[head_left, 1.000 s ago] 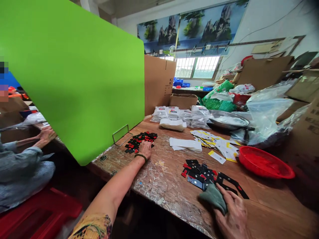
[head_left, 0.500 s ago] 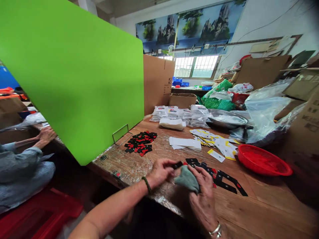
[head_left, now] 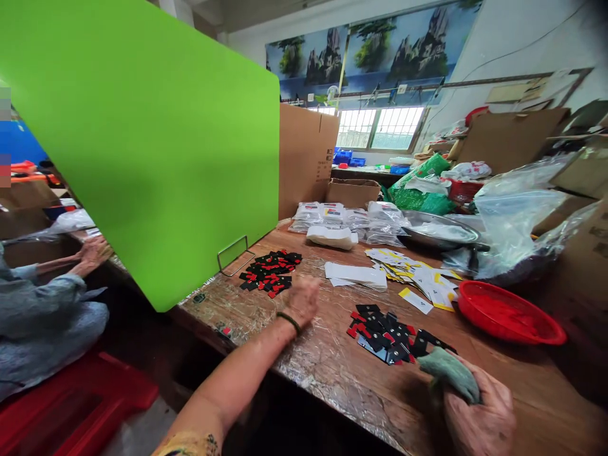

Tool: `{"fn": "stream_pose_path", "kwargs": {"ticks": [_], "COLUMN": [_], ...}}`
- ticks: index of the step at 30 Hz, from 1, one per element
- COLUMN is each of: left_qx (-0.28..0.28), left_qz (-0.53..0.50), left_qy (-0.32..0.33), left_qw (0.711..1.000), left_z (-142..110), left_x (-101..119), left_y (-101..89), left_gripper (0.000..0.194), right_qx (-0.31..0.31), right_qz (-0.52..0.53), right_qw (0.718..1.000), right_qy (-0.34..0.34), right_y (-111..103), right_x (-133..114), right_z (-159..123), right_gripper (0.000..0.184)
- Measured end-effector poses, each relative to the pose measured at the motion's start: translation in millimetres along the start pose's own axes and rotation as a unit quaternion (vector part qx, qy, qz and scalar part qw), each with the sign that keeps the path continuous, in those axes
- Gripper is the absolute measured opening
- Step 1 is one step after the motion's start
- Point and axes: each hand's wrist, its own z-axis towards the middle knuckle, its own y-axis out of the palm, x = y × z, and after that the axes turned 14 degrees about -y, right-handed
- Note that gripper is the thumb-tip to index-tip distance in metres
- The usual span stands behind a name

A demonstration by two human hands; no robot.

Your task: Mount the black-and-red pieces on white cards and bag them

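Wooden bench (head_left: 327,364), green panel (head_left: 180,158) along left edge, maybe as divider. First black-and-red pile (head_left: 270,272) beside panel; left hand (head_left: 304,301) just nearer front edge, blurred, can't tell grip. Second black-and-red pile (head_left: 380,326) toward front edge, probably for easy reach. Right hand (head_left: 487,402): grip around grey-green cloth (head_left: 449,370), likely bunched to fit fingers. Red bowl (head_left: 489,330) behind, toward right edge.
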Motion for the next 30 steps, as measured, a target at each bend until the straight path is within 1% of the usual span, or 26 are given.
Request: {"fn": "stream_pose_path", "kwargs": {"ticks": [1,2,4,5,7,10,13,15,17,18,19,20,22,23,24,25,27,30], "left_qx": [0.019,0.027,0.030,0.028,0.033,0.068,0.093,0.082,0.037,0.003,-0.073,-0.130,-0.174,-0.182,-0.185,-0.191,-0.201,-0.224], "left_qz": [0.028,0.043,0.056,0.056,0.045,0.005,-0.056,-0.097,-0.158,-0.196,-0.316,-0.413,-0.531,-0.556,-0.563,-0.556,-0.520,-0.451], "left_qy": [-0.039,-0.063,-0.090,-0.095,-0.103,-0.128,-0.152,-0.153,-0.140,-0.127,-0.104,-0.085,-0.073,-0.071,-0.068,-0.063,-0.065,-0.076], "left_qw": [0.999,0.997,0.994,0.993,0.993,0.989,0.982,0.980,0.977,0.972,0.940,0.897,0.826,0.808,0.802,0.807,0.827,0.861], "left_z": [9.6,17.4,27.8,30.6,33.4,32.7,20.8,1.9,-24.9,-39.4,-53.4,-65.9,-84.0,-89.1,-92.1,-93.4,-93.1,-88.9], "left_x": [-15.4,-30.4,-55.7,-64.8,-75.9,-79.8,-71.2,-55.8,-33.1,-20.5,-8.3,2.5,17.3,20.9,22.5,22.7,22.1,24.9], "left_y": [-6.5,-11.8,-18.5,-20.2,-22.4,-28.0,-32.6,-29.9,-23.1,-19.3,-16.1,-13.9,-12.6,-12.9,-13.0,-12.6,-8.7,1.1], "left_gripper": [0.031,0.028,0.022,0.020,0.018,0.023,0.027,0.027,0.024,0.025,0.025,0.025,0.025,0.024,0.022,0.020,0.019,0.026], "right_qx": [-0.007,-0.012,-0.015,-0.016,-0.028,-0.065,-0.088,-0.089,-0.088,-0.090,-0.089,-0.087,-0.081,-0.083,-0.090,-0.096,-0.090,-0.043], "right_qz": [-0.001,-0.001,0.005,0.013,0.040,0.091,0.141,0.171,0.197,0.211,0.226,0.241,0.269,0.281,0.288,0.288,0.265,0.193], "right_qw": [1.000,1.000,1.000,1.000,0.998,0.990,0.980,0.974,0.968,0.964,0.959,0.954,0.945,0.942,0.940,0.942,0.957,0.980], "right_qy": [0.002,0.005,0.002,-0.006,-0.035,-0.084,-0.107,-0.117,-0.130,-0.138,-0.148,-0.157,-0.167,-0.165,-0.157,-0.140,-0.081,0.021], "right_y": [-1.9,-2.2,1.6,5.4,15.3,31.1,45.1,54.2,64.2,69.6,75.0,80.3,89.1,92.2,94.0,94.4,91.4,76.9], "right_x": [0.3,-1.1,-8.2,-13.7,-27.2,-49.6,-72.5,-89.1,-106.6,-114.8,-122.0,-127.7,-133.6,-133.3,-131.1,-126.8,-112.9,-80.3], "right_z": [-4.5,-8.8,-15.7,-18.2,-21.5,-23.7,-22.6,-19.9,-16.9,-15.6,-14.6,-13.8,-12.3,-11.0,-9.1,-6.4,1.8,16.9], "right_gripper": [0.043,0.043,0.043,0.043,0.045,0.047,0.044,0.046,0.054,0.057,0.058,0.056,0.046,0.040,0.035,0.032,0.030,0.035]}}
